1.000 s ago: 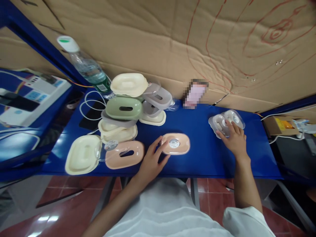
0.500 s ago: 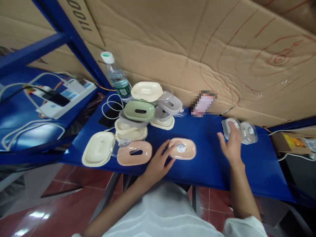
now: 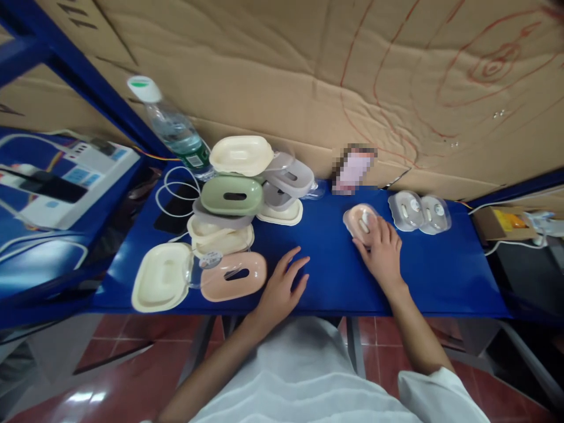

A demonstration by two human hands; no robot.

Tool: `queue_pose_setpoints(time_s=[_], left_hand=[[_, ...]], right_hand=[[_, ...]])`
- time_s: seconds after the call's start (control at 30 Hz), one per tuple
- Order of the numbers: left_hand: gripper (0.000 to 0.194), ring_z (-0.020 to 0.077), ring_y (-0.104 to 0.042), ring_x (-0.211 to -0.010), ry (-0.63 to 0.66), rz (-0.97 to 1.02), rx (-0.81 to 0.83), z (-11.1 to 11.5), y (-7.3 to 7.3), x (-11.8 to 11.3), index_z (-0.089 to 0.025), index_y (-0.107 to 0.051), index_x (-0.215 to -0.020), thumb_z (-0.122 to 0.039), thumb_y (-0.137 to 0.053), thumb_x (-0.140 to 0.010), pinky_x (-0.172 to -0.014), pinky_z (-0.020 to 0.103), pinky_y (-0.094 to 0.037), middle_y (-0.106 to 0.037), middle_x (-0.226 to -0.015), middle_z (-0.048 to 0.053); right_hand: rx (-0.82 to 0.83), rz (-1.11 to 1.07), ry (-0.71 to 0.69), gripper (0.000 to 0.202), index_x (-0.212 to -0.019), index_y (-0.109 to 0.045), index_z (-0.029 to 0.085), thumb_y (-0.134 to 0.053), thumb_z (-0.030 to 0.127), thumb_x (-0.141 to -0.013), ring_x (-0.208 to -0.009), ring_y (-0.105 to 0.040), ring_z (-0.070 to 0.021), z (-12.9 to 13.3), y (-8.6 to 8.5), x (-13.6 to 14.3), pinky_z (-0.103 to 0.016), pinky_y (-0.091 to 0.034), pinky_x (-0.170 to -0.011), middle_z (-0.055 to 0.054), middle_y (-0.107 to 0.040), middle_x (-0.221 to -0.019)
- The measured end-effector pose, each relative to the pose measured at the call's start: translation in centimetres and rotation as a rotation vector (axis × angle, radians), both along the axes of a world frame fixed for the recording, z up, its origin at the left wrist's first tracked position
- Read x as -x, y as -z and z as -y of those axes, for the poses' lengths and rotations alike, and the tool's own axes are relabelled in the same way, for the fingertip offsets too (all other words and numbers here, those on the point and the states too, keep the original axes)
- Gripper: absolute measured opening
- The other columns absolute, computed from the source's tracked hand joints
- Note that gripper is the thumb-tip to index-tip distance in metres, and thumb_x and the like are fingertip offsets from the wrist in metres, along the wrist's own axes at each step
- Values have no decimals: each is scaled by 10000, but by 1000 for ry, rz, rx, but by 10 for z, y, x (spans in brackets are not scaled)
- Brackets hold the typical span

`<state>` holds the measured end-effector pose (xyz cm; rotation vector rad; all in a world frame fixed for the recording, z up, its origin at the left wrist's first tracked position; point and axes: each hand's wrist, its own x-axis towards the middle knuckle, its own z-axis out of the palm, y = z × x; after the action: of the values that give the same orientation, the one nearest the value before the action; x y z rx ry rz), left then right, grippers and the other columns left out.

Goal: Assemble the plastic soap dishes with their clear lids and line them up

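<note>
Just shifted peach oval dish (image 3: 355, 217) rightward, away from left hand (image 3: 280, 289), now gripped by its near side in right hand (image 3: 381, 247). Seemingly set apart from peach slotted tray (image 3: 235, 288); now near two gray covered dishes (image 3: 404, 211), not touching. Can't tell if resting on tabletop (image 3: 326, 288). Looks glossy under clear cover (image 3: 347, 223), with pale oblong tab (image 3: 363, 226) on top. Holding nothing in left hand, loosely spread.
</note>
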<state>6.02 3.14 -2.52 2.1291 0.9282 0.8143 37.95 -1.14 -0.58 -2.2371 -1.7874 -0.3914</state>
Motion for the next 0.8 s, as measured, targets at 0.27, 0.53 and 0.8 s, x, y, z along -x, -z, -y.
queue_pose_setpoints(time_s=[0.27,0.53,0.8], left_hand=[[285,256,-651,-1359,11,41,-251,7,-12,4,-224,-690,-1283,-105,-640,-1028,-1151,448,-578,-650,-1457,127],[360,335,-654,-1303,-202,-180,-558,19,-60,83,-217,-700,-1226,-73,-786,-908,-1169,553,-509,-684,-1317,158],[383,418,-690,-1270,-323,-492,-550,14,-40,115,-171,-637,-1329,-252,-746,-972,-1150,632,-487,-675,-1424,236]], right_hand=[[100,43,323,776,-1701,-329,136,-355,638,-1109,-1633,-264,-458,-37,3,-47,-823,-216,-1223,-233,-390,-1733],[38,40,321,808,-1711,-287,116,-350,634,-1095,-1619,-279,-458,-46,9,-75,-821,-191,-1222,-270,-350,-1738],[-90,50,209,807,-1705,-293,118,-434,611,-1083,-1603,-327,-418,-38,9,-70,-687,-232,-1262,-264,-360,-1733]])
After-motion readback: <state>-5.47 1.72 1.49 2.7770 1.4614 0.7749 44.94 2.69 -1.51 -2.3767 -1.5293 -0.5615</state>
